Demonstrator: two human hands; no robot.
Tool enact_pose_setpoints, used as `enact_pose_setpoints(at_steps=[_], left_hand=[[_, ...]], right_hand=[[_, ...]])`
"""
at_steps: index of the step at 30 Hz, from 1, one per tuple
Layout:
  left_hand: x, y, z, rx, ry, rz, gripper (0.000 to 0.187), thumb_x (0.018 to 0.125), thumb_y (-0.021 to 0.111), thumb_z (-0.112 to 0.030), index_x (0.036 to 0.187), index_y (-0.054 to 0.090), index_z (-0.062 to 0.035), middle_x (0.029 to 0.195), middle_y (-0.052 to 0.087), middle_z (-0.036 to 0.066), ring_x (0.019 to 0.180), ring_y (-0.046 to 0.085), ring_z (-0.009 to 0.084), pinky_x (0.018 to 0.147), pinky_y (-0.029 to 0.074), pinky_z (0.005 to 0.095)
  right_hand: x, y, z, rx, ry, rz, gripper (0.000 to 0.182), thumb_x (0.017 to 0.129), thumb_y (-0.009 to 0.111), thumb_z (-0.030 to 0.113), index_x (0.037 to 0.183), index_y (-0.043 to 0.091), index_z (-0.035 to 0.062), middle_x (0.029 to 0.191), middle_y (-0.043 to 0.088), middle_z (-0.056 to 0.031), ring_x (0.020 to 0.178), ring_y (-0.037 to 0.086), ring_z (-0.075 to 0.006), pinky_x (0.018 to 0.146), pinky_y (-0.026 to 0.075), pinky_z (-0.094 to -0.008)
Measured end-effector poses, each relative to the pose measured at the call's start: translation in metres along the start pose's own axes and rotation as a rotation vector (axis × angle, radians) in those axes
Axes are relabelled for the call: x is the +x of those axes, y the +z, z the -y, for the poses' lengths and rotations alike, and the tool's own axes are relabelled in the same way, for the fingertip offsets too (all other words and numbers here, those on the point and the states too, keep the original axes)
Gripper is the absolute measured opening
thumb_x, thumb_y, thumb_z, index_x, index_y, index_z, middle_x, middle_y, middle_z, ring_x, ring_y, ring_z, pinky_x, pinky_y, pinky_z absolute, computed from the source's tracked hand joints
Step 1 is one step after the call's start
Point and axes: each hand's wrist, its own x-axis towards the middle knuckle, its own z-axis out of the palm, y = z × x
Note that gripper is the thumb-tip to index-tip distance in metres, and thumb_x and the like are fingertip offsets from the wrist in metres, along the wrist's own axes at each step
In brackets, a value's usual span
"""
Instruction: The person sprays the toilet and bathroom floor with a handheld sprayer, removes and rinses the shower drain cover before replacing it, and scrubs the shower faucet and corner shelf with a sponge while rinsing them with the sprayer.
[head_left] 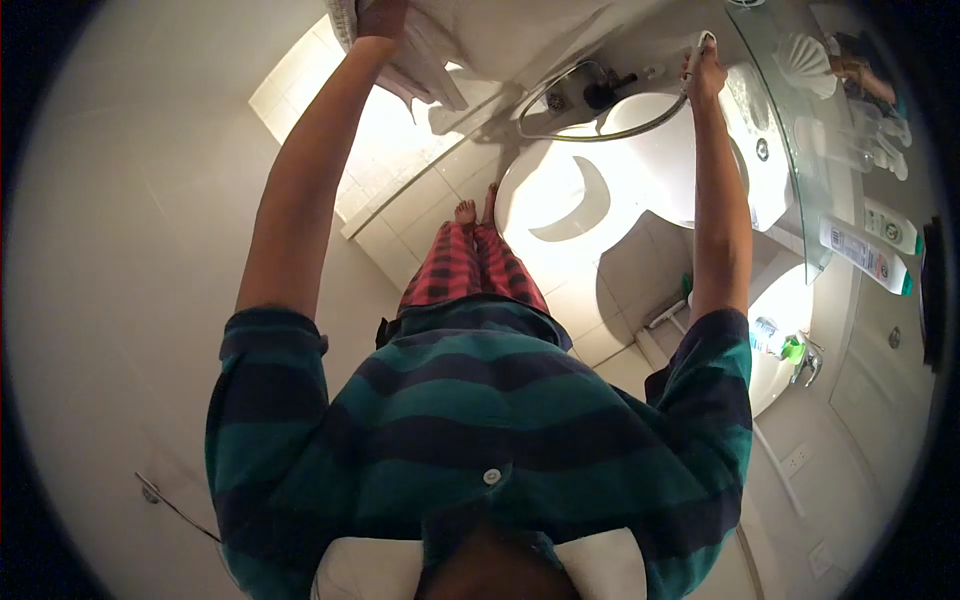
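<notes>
At the top edge of the head view, my left hand (pixel 382 20) is closed on a pale shower curtain (pixel 425 65); the frame cuts off its fingertips. Folds of the cloth bunch on both sides of that hand. Over the toilet, my right hand (pixel 708 75) is wrapped round a handheld sprayer (pixel 704 42) with a white head. From this sprayer a metal hose (pixel 640 128) loops down and left towards the wall fittings.
Below the hose is a white toilet (pixel 650 160). A glass shelf (pixel 785 110) with a white shell ornament (pixel 803 65) runs along the right, beside bottles (pixel 862 252). Lower right are a sink faucet (pixel 808 358) and a green-topped bottle (pixel 775 342). A tiled ledge (pixel 400 195) borders the shower area.
</notes>
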Motion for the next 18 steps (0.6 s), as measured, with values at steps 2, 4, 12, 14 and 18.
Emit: enact_pose_setpoints(at_steps=[2,4,12,14,18], left_hand=[[0.002,0.0,-0.002,-0.008,-0.024,0.004,0.04,0.072,0.058,-0.02,0.106,0.05,0.0003,0.109,0.051,0.019,0.103,0.048,0.031,0.088,0.04,0.0372],[0.001,-0.01,-0.012,-0.014,-0.027,-0.002,0.038,0.072,0.058,-0.018,0.104,0.051,0.0013,0.107,0.052,0.02,0.1,0.05,0.0318,0.085,0.042,0.0359],[0.009,0.026,-0.012,-0.117,-0.097,-0.111,0.027,0.08,0.042,-0.005,0.105,0.051,0.0025,0.106,0.051,0.022,0.098,0.05,0.0318,0.081,0.043,0.0347],[0.008,0.031,-0.011,-0.09,-0.049,-0.168,0.026,0.081,0.041,-0.005,0.103,0.052,0.0024,0.104,0.052,0.021,0.096,0.051,0.0309,0.078,0.043,0.0339],[0.004,0.022,-0.009,-0.004,-0.017,-0.08,0.024,0.081,0.043,-0.007,0.1,0.055,0.0011,0.102,0.055,0.018,0.095,0.052,0.0285,0.076,0.044,0.0329]], right_hand=[[0.005,0.004,-0.006,0.024,-0.016,0.0,0.05,0.08,0.051,0.047,0.081,0.057,-0.0022,0.06,0.055,-0.0102,0.046,0.051,-0.0167,0.037,0.04,-0.029],[0.013,0.007,-0.011,0.023,-0.087,-0.007,0.047,0.081,0.05,0.045,0.073,0.059,-0.0003,0.054,0.054,-0.0087,0.041,0.049,-0.0164,0.035,0.038,-0.0291],[0.018,-0.009,-0.006,0.07,-0.004,0.383,0.049,0.077,0.055,0.048,0.088,0.056,0.0001,0.066,0.058,-0.0119,0.047,0.052,-0.0152,0.037,0.041,-0.0276],[0.008,-0.006,-0.001,0.073,0.004,0.438,0.049,0.078,0.054,0.048,0.088,0.056,-0.0002,0.065,0.058,-0.0114,0.047,0.051,-0.0147,0.037,0.041,-0.0272],[0.013,0.009,-0.019,0.033,0.06,0.347,0.05,0.078,0.053,0.049,0.087,0.056,-0.0009,0.065,0.057,-0.01,0.047,0.051,-0.0136,0.038,0.04,-0.0263]])
